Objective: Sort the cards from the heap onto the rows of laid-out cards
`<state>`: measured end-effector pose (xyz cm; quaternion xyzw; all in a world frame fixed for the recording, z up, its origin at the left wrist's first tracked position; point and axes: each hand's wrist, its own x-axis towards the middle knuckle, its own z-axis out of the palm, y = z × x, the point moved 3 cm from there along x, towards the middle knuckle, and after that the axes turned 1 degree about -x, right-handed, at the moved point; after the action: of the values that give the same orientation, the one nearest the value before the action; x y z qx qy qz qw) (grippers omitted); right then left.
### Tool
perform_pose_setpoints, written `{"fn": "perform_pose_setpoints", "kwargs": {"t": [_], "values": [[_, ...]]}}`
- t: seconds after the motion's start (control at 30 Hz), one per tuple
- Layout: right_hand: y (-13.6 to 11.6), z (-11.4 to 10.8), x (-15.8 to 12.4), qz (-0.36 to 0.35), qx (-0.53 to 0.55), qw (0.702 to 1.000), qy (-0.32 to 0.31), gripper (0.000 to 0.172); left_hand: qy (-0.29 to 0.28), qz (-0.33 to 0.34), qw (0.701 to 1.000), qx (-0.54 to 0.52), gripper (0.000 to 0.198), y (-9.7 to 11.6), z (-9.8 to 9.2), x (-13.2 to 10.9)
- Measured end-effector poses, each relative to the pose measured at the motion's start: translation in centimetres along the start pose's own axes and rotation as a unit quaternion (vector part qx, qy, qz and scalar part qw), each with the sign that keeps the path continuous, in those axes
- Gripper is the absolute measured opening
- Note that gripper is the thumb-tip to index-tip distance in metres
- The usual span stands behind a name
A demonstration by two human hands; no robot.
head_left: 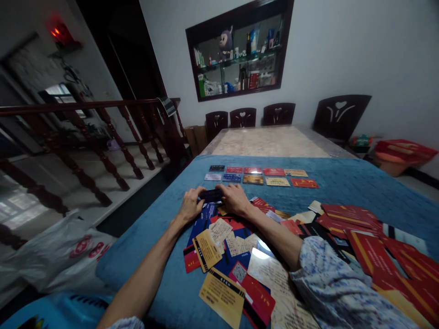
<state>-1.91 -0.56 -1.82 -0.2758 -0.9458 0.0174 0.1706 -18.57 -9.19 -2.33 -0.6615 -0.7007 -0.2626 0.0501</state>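
Holding a dark card (210, 195) between them, the left hand (190, 206) and the right hand (235, 199) rest low on the blue cloth (343, 183), fingers curled in and pinched on the card's short ends, one hand at each end; the card lies flat, just above or perhaps touching the cloth, which the dim view does not settle. Nearer the person spreads a loose pile of cards (233, 256), red, blue, yellow and white, overlapping under both forearms and running off to the right. Beyond the hands, apart from the pile, two rows of cards (260, 176) lie side by side. Dark chairs (277, 113) stand at the table's far edge, and a white plastic bag (65, 256) sits at the left
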Motion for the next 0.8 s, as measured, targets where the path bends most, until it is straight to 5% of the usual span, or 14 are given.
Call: {"fn": "perform_pose_setpoints", "kwargs": {"t": [0.53, 0.8], "values": [[0.04, -0.31, 0.09, -0.009, -0.012, 1.0, 0.011, 0.059, 0.023, -0.004, 1.0, 0.016, 0.038, 0.14, 0.29, 0.62], [0.41, -0.35, 0.23, 0.001, -0.033, 0.999, 0.002, 0.061, -0.016, 0.01, 1.0, -0.002, 0.054, -0.15, 0.05, 0.96]]}}
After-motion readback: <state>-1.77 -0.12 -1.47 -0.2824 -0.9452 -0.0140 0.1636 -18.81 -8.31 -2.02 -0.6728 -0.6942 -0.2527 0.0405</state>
